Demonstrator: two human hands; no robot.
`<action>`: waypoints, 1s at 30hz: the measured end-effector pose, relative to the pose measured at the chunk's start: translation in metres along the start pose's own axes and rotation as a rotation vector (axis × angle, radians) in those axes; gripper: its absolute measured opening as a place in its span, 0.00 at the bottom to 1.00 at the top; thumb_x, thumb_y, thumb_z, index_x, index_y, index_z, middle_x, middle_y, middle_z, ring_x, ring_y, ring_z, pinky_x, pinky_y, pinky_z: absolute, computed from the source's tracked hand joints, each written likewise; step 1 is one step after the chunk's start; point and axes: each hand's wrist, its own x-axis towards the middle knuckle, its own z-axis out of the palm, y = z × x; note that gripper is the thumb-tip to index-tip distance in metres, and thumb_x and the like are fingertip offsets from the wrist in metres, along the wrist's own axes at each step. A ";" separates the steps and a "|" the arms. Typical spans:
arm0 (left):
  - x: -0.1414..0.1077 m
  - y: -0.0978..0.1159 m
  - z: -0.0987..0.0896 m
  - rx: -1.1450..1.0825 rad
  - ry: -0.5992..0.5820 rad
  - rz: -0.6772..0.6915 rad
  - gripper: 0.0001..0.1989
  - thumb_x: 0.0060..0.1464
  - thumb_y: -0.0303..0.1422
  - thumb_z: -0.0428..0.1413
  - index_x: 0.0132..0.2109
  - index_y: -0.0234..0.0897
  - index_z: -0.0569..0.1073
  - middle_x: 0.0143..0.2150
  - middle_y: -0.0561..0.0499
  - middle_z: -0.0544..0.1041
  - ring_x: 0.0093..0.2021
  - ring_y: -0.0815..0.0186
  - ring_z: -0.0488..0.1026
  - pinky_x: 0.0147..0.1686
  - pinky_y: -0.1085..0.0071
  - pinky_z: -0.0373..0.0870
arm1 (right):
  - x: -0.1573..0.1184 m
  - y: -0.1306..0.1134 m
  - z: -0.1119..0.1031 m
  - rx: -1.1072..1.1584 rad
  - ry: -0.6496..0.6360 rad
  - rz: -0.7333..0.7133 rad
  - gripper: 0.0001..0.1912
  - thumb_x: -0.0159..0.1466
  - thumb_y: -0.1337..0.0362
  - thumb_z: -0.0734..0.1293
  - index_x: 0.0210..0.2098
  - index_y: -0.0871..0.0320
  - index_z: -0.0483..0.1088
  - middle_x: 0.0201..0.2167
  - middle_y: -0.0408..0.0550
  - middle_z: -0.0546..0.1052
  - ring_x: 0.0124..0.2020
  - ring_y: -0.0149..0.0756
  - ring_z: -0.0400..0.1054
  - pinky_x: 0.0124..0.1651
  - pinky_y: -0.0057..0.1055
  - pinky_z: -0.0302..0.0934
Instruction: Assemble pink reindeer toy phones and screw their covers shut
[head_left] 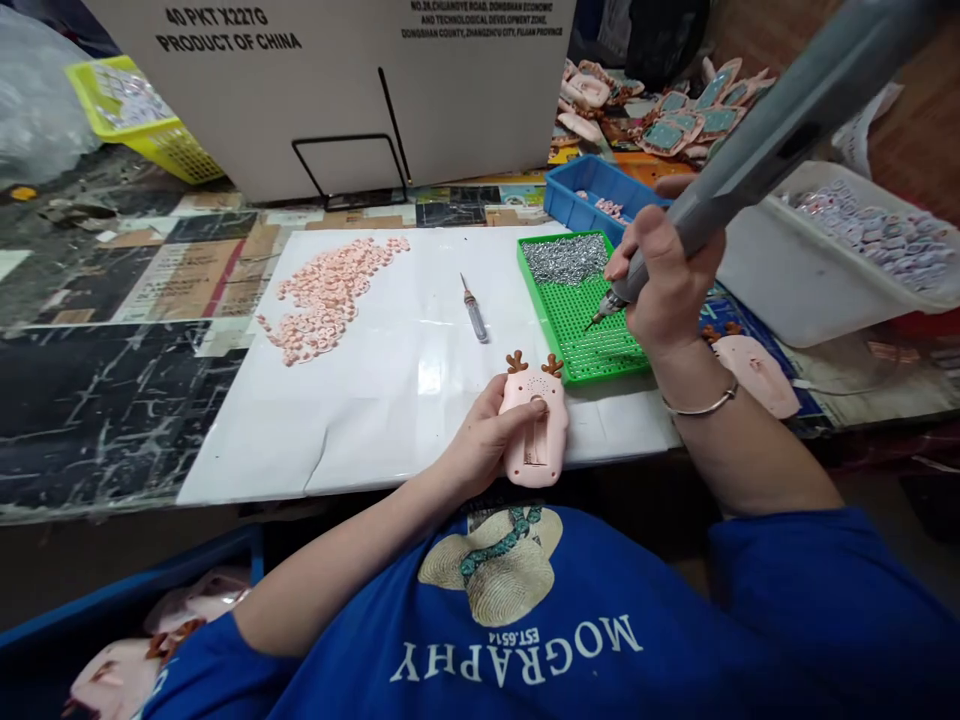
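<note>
My left hand (484, 437) is closed around a pink plastic toy housing (553, 430) with brown antlers, its back and an open battery slot facing up, at the front edge of the white board. My right hand (667, 270) grips a grey electric screwdriver (750, 150), tilted so its bit points down at the green perforated tray (600, 345). Small silver screws (566, 260) are heaped in the far part of that tray. Whether a screw sits on the bit is too small to tell. A small hand screwdriver (474, 315) lies on the board left of the tray.
Small pink parts (322, 300) are spread over the left of the white board (405, 400). Behind stand a large carton (360, 110), a blue bin (577, 195) and a yellow basket (169, 145). At right are a white bin (787, 270) and another pink housing (757, 375).
</note>
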 end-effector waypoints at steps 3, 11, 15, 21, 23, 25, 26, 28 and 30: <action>0.001 -0.002 -0.001 0.005 -0.005 0.006 0.24 0.46 0.35 0.70 0.47 0.37 0.70 0.40 0.51 0.78 0.38 0.66 0.76 0.42 0.67 0.73 | -0.008 -0.027 0.018 0.052 -0.011 -0.037 0.17 0.57 0.47 0.77 0.39 0.43 0.70 0.21 0.36 0.64 0.18 0.33 0.57 0.22 0.35 0.51; 0.003 -0.006 -0.003 0.001 -0.028 0.049 0.22 0.48 0.34 0.69 0.48 0.38 0.70 0.42 0.52 0.77 0.41 0.67 0.74 0.45 0.69 0.69 | -0.049 -0.059 0.059 0.234 -0.168 0.038 0.19 0.55 0.46 0.77 0.40 0.45 0.72 0.21 0.37 0.63 0.15 0.32 0.58 0.17 0.34 0.51; 0.003 -0.008 -0.004 -0.011 -0.038 0.050 0.22 0.49 0.34 0.68 0.48 0.39 0.69 0.41 0.53 0.76 0.41 0.67 0.73 0.46 0.68 0.68 | -0.054 -0.055 0.062 0.205 -0.203 0.071 0.25 0.52 0.41 0.77 0.42 0.44 0.70 0.20 0.37 0.61 0.14 0.33 0.56 0.16 0.34 0.52; 0.004 -0.009 -0.004 -0.024 -0.043 0.050 0.21 0.49 0.34 0.68 0.47 0.38 0.69 0.42 0.52 0.77 0.42 0.66 0.73 0.47 0.68 0.68 | -0.056 -0.053 0.060 0.188 -0.214 0.085 0.23 0.53 0.43 0.77 0.42 0.44 0.69 0.20 0.36 0.62 0.15 0.32 0.55 0.16 0.33 0.50; 0.004 -0.009 -0.004 -0.029 -0.046 0.055 0.21 0.48 0.34 0.68 0.47 0.38 0.69 0.43 0.52 0.77 0.42 0.66 0.73 0.48 0.67 0.68 | -0.058 -0.052 0.058 0.212 -0.258 0.084 0.22 0.55 0.46 0.77 0.43 0.43 0.69 0.21 0.36 0.63 0.15 0.31 0.56 0.17 0.33 0.51; 0.005 -0.009 -0.004 -0.032 -0.047 0.062 0.21 0.48 0.34 0.68 0.46 0.37 0.69 0.42 0.52 0.77 0.42 0.66 0.74 0.47 0.68 0.68 | -0.059 -0.049 0.057 0.248 -0.299 0.063 0.19 0.58 0.48 0.76 0.44 0.43 0.69 0.22 0.36 0.64 0.15 0.32 0.57 0.17 0.33 0.53; 0.005 -0.009 -0.004 -0.030 -0.046 0.067 0.21 0.48 0.33 0.68 0.45 0.37 0.69 0.42 0.52 0.77 0.42 0.66 0.74 0.47 0.68 0.68 | -0.060 -0.047 0.057 0.261 -0.312 0.050 0.19 0.59 0.49 0.76 0.44 0.43 0.69 0.22 0.36 0.64 0.15 0.32 0.57 0.18 0.33 0.53; 0.005 -0.009 -0.005 -0.027 -0.048 0.077 0.20 0.48 0.33 0.68 0.45 0.37 0.68 0.41 0.52 0.77 0.41 0.66 0.74 0.46 0.68 0.68 | -0.061 -0.044 0.057 0.271 -0.331 0.039 0.19 0.60 0.50 0.76 0.45 0.44 0.69 0.21 0.35 0.65 0.15 0.32 0.58 0.18 0.34 0.53; 0.005 -0.009 -0.005 -0.023 -0.046 0.076 0.19 0.48 0.33 0.67 0.45 0.37 0.68 0.41 0.53 0.77 0.41 0.66 0.74 0.46 0.68 0.69 | -0.062 -0.041 0.057 0.275 -0.334 0.036 0.19 0.60 0.50 0.76 0.45 0.46 0.68 0.21 0.34 0.66 0.15 0.31 0.57 0.17 0.33 0.53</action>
